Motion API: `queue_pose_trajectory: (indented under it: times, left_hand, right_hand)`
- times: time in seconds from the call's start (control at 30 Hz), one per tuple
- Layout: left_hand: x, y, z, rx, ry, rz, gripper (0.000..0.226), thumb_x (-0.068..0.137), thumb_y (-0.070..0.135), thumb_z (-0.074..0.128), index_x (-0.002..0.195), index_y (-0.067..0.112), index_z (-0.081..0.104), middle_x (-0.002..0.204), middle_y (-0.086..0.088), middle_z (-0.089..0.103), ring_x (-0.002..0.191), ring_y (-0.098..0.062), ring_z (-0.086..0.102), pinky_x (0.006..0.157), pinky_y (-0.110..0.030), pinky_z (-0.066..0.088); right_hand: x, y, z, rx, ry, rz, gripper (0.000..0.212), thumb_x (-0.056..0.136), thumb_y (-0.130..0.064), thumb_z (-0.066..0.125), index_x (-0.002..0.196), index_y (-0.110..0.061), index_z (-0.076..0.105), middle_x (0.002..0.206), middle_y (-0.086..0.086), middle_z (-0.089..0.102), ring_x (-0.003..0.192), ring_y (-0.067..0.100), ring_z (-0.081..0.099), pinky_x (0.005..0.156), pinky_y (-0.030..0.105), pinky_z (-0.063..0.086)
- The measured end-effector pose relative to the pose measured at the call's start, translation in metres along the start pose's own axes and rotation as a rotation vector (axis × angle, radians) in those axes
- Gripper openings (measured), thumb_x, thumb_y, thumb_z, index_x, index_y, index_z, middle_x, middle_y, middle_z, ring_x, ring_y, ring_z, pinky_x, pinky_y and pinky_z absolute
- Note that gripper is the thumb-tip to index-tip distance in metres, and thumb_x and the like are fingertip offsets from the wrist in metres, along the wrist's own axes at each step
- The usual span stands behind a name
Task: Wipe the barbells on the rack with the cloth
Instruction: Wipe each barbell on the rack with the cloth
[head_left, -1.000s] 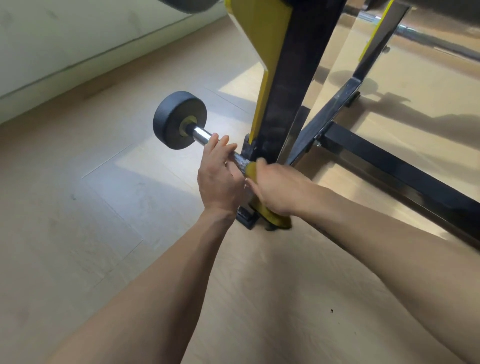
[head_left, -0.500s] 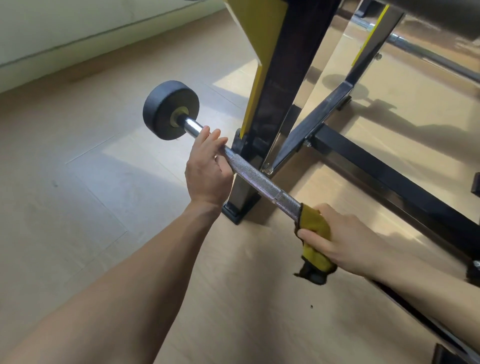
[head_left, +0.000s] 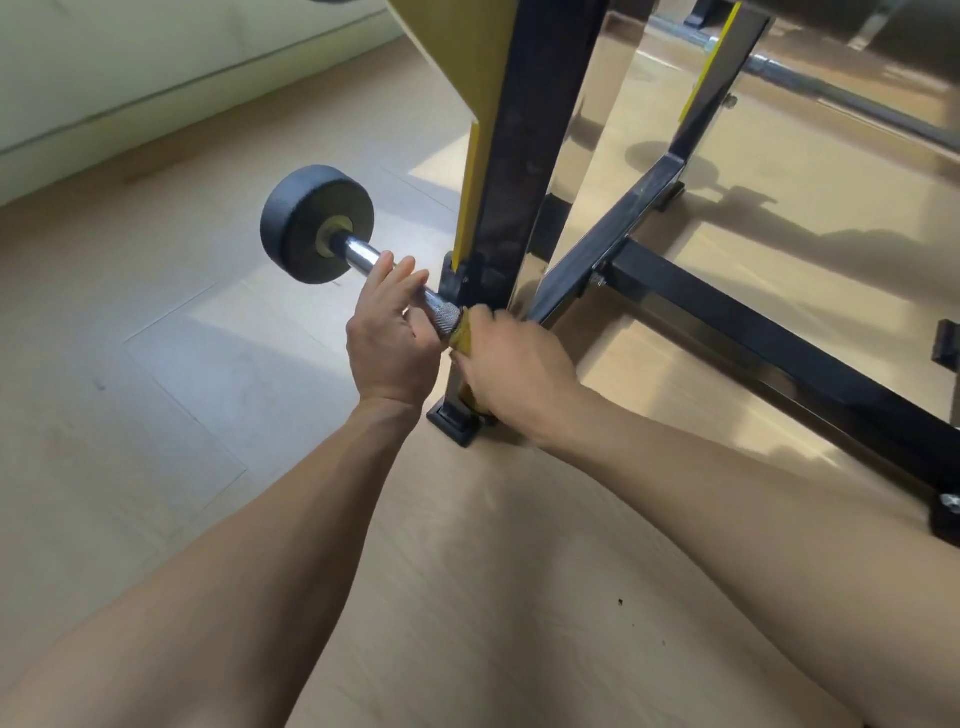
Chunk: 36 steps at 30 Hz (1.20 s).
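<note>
On pale wood floor beside the rack (head_left: 524, 156), my left hand (head_left: 392, 343) grips the barbell (head_left: 363, 254) (running diagonally away-left), right hand (head_left: 511, 364) clutching the cloth (head_left: 460, 335) around it nearer me.

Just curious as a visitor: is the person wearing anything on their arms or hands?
No. The left hand and right hand are bare, without gloves, rings or a watch in view. Both forearms are uncovered too; no sleeve shows anywhere in the picture.

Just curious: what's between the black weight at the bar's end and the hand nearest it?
Only bare shiny bar, seen in the head view, runs from the weight to the left hand.
</note>
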<state>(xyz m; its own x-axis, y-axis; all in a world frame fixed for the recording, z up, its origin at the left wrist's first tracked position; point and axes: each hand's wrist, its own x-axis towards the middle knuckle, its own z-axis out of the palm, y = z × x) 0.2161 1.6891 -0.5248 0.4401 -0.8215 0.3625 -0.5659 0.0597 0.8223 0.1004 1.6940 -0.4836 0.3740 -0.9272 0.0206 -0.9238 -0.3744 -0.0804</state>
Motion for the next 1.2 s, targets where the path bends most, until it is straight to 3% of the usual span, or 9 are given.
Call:
queue_pose_trajectory:
  times: [0.17,0.3,0.37,0.47,0.6,0.8,0.9,1.0,1.2]
  left_hand:
    - [0.0,0.0,-0.002,-0.006,-0.027,0.012,0.04,0.091,0.018,0.048,0.122,0.004,0.069,0.133,-0.008,0.063,0.135,-0.026,0.05,0.11,-0.034,0.033]
    - [0.001,-0.002,0.001,-0.041,0.013,-0.012,0.038,0.092,0.017,0.048,0.12,0.004,0.07,0.132,-0.008,0.064,0.134,-0.025,0.051,0.111,-0.04,0.038]
    - [0.001,-0.002,0.003,-0.051,0.026,-0.016,0.038,0.092,0.017,0.048,0.12,0.005,0.07,0.131,-0.007,0.064,0.134,-0.024,0.051,0.111,-0.039,0.038]
    - [0.0,-0.004,0.005,-0.049,0.049,-0.006,0.036,0.092,0.014,0.049,0.119,0.005,0.071,0.13,-0.007,0.065,0.132,-0.024,0.053,0.11,-0.033,0.037]
    - [-0.001,-0.004,0.004,-0.011,0.044,-0.012,0.037,0.093,0.013,0.048,0.121,0.007,0.07,0.133,-0.006,0.064,0.134,-0.021,0.051,0.108,-0.012,0.025]
    - [0.001,-0.009,-0.007,0.115,-0.095,0.079,0.043,0.093,0.016,0.044,0.131,0.007,0.064,0.142,-0.004,0.057,0.141,-0.021,0.041,0.114,-0.024,0.021]
    - [0.001,-0.009,-0.013,0.137,-0.141,0.11,0.048,0.092,0.022,0.043,0.133,0.006,0.061,0.144,-0.005,0.055,0.142,-0.023,0.04,0.114,-0.025,0.022]
    - [0.0,-0.009,-0.011,0.117,-0.12,0.12,0.048,0.092,0.024,0.042,0.132,0.006,0.063,0.141,-0.006,0.058,0.141,-0.024,0.042,0.114,-0.029,0.026]
    - [0.0,-0.013,-0.001,0.049,-0.01,0.084,0.042,0.094,0.022,0.045,0.126,0.008,0.067,0.135,-0.005,0.062,0.136,-0.022,0.049,0.114,-0.033,0.033]
  right_hand:
    - [-0.076,0.057,-0.022,0.046,-0.185,-0.001,0.024,0.099,-0.04,0.048,0.112,-0.021,0.044,0.092,-0.001,0.055,0.066,0.017,0.05,0.059,0.028,0.04]
    - [-0.092,0.072,-0.026,0.073,-0.285,0.051,0.028,0.098,-0.053,0.04,0.1,-0.025,0.043,0.082,-0.008,0.052,0.064,0.005,0.049,0.055,0.02,0.035]
    - [-0.08,0.061,-0.026,0.117,-0.246,0.079,0.031,0.098,-0.055,0.04,0.091,-0.025,0.043,0.076,-0.009,0.051,0.058,0.002,0.044,0.05,0.017,0.029]
    - [-0.049,0.038,-0.021,0.111,-0.143,0.024,0.034,0.099,-0.054,0.04,0.088,-0.022,0.042,0.075,-0.008,0.049,0.062,0.008,0.046,0.058,0.022,0.036]
    - [0.004,-0.003,-0.006,0.023,-0.021,-0.011,0.026,0.104,-0.038,0.041,0.101,-0.016,0.053,0.084,-0.001,0.05,0.072,0.017,0.05,0.062,0.029,0.044]
    - [-0.014,0.006,0.007,0.012,0.055,0.017,0.022,0.1,-0.034,0.049,0.111,-0.015,0.05,0.088,0.003,0.051,0.07,0.019,0.054,0.055,0.029,0.037]
    - [-0.051,0.044,-0.01,0.131,-0.128,0.002,0.02,0.099,-0.037,0.051,0.098,-0.017,0.048,0.083,0.0,0.055,0.064,0.013,0.052,0.054,0.026,0.037]
    - [-0.088,0.083,-0.025,0.138,-0.319,-0.01,0.028,0.098,-0.048,0.047,0.09,-0.021,0.05,0.081,0.0,0.059,0.072,0.019,0.056,0.063,0.031,0.041]
    - [-0.062,0.077,-0.036,0.388,-0.508,-0.032,0.047,0.105,-0.044,0.024,0.074,-0.021,0.051,0.07,-0.003,0.056,0.063,0.003,0.054,0.06,0.015,0.037]
